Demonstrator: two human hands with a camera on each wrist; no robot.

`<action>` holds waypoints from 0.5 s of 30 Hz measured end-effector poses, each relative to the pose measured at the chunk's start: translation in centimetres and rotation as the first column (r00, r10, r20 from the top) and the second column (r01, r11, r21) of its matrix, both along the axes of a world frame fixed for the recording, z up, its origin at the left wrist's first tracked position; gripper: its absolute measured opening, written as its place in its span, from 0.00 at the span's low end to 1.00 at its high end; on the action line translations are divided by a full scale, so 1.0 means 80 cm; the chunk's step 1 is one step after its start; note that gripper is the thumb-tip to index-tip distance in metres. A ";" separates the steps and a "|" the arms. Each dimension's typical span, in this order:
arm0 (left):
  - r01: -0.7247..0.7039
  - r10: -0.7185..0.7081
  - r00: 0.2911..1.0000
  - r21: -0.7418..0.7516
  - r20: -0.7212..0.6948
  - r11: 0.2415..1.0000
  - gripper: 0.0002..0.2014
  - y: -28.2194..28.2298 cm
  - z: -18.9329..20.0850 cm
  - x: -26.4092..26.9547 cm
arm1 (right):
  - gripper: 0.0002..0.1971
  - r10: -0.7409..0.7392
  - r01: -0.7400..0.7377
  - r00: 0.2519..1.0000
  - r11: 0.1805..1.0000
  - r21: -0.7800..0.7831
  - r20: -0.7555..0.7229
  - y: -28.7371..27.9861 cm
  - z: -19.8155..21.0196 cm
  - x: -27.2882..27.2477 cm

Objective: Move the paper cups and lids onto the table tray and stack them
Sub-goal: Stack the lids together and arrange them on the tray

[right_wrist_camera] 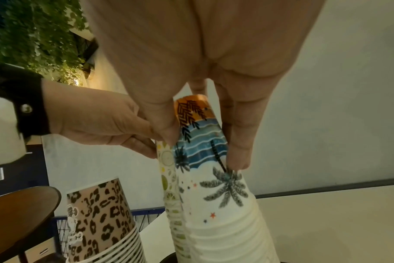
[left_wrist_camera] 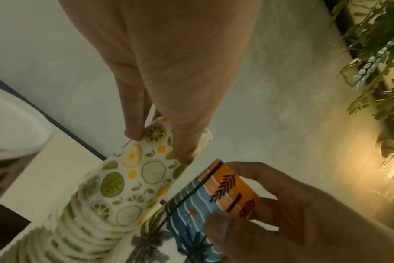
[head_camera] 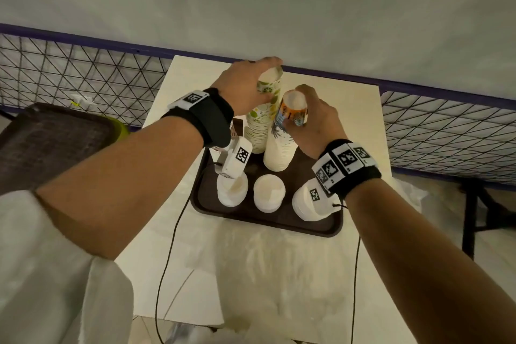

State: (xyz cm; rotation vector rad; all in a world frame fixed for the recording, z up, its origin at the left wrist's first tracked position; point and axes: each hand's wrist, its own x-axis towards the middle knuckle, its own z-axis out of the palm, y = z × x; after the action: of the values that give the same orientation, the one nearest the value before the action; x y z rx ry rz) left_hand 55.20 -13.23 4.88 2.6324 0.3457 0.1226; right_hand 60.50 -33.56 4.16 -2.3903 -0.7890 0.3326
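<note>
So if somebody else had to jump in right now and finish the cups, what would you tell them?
Left hand: grips the top cup of the tall lemon-and-lime print paper cup stack.
Right hand: grips the top cup of the tall palm-tree beach print paper cup stack.
Both stacks stand upside down, side by side, at the back of the dark brown plastic tray on the pale table.
A shorter leopard-print paper cup stack stands to their left.
Three piles of white round lids sit along the tray's front.
Done: cups and lids in view are on the tray, stacked.
Left: probably let go; check for leftovers out of view.
</note>
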 end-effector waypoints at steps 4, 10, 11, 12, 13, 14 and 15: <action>-0.019 0.019 0.999 0.016 0.035 1.000 0.34 -0.005 -0.003 0.008 | 0.31 0.021 -0.021 1.000 1.000 0.021 0.002 0.002 -0.003 -0.005; -0.041 0.041 0.998 -0.004 0.039 0.999 0.34 -0.012 0.005 0.013 | 0.34 0.059 -0.059 0.998 0.997 0.049 -0.002 0.009 -0.006 -0.025; -0.050 0.051 0.998 -0.008 0.034 0.999 0.35 -0.011 0.005 0.013 | 0.34 0.064 -0.063 0.998 0.997 0.053 -0.003 0.010 -0.006 -0.026; -0.052 0.052 0.998 -0.013 0.024 0.999 0.35 -0.011 0.005 0.012 | 0.35 0.068 -0.067 0.998 0.996 0.057 -0.015 0.009 -0.004 -0.026; -0.046 0.046 0.999 -0.017 0.015 0.999 0.35 -0.011 0.006 0.011 | 0.37 0.070 -0.068 0.997 0.996 0.053 -0.037 0.008 -0.002 -0.025; -0.037 0.037 0.999 -0.022 0.010 0.999 0.35 -0.012 0.007 0.009 | 0.39 0.069 -0.066 0.996 0.997 0.048 -0.065 0.005 0.001 -0.023; -0.029 0.030 1.000 -0.034 0.008 0.999 0.34 -0.013 0.009 0.007 | 0.41 0.058 -0.054 0.994 0.997 0.048 -0.090 0.001 0.006 -0.018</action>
State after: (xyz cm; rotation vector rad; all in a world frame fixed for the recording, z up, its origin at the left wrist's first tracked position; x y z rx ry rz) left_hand 55.73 -14.25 5.61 2.5935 0.3803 0.1369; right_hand 59.04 -33.47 4.62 -2.2961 -0.8143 0.4392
